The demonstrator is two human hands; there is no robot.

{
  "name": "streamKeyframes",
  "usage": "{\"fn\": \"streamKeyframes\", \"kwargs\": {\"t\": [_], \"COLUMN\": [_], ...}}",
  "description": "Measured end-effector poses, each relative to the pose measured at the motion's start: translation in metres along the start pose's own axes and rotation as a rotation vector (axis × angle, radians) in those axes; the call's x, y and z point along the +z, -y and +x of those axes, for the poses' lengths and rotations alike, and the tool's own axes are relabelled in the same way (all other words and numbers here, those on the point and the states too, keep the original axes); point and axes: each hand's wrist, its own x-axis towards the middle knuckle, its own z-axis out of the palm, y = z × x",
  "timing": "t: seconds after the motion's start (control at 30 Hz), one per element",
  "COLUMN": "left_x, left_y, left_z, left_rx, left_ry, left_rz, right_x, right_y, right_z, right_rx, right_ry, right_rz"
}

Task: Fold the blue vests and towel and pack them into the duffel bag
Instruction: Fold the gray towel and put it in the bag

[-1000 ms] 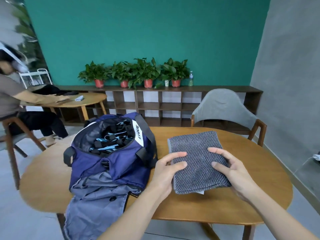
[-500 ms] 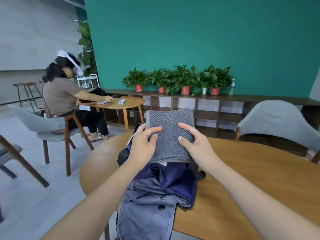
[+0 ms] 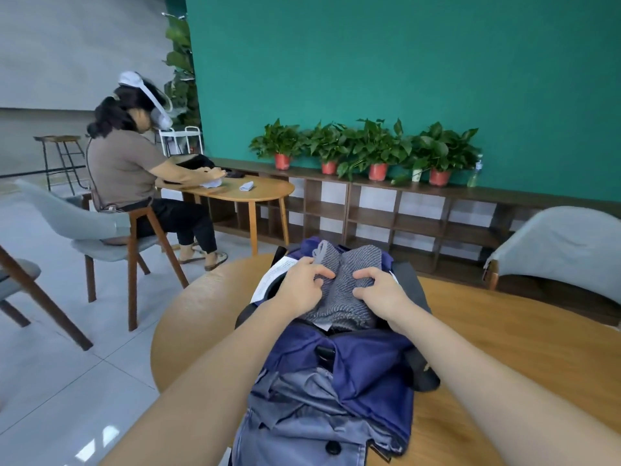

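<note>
The navy duffel bag [image 3: 356, 361] lies open on the round wooden table [image 3: 504, 348]. The folded grey towel [image 3: 342, 297] sits bunched in the bag's opening. My left hand [image 3: 302, 284] grips the towel's left side and my right hand [image 3: 379, 290] grips its right side, both pressing it down into the bag. A blue-grey vest [image 3: 302, 422] with a dark button hangs out of the bag's near end over the table edge. What lies under the towel is hidden.
A grey chair [image 3: 557, 243] stands at the table's far right. To the left a person with a headset [image 3: 134, 169] sits at a second wooden table [image 3: 255, 193]. Potted plants [image 3: 366, 149] line a low shelf by the green wall. More chairs [image 3: 84, 227] stand at left.
The towel went from flat on the table, lifted over the bag, and now sits down in the opening with both hands on it. My view has swung left.
</note>
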Motion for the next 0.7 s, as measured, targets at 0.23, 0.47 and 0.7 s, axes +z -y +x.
{"fn": "streamKeyframes", "kwargs": {"t": [0.23, 0.47, 0.7], "left_x": [0.015, 0.007, -0.008], "left_y": [0.019, 0.011, -0.002], "left_z": [-0.008, -0.007, 0.003], "left_rx": [0.032, 0.044, -0.174], "left_ry": [0.152, 0.233, 0.221], "left_rz": [0.119, 0.272, 0.164], "right_x": [0.004, -0.015, -0.023], "right_y": [-0.011, 0.015, -0.004], "right_z": [0.0, -0.004, -0.005], "right_rx": [0.09, -0.091, -0.102], "right_ry": [0.093, -0.182, -0.178], "right_rz": [-0.505, -0.574, -0.609]}}
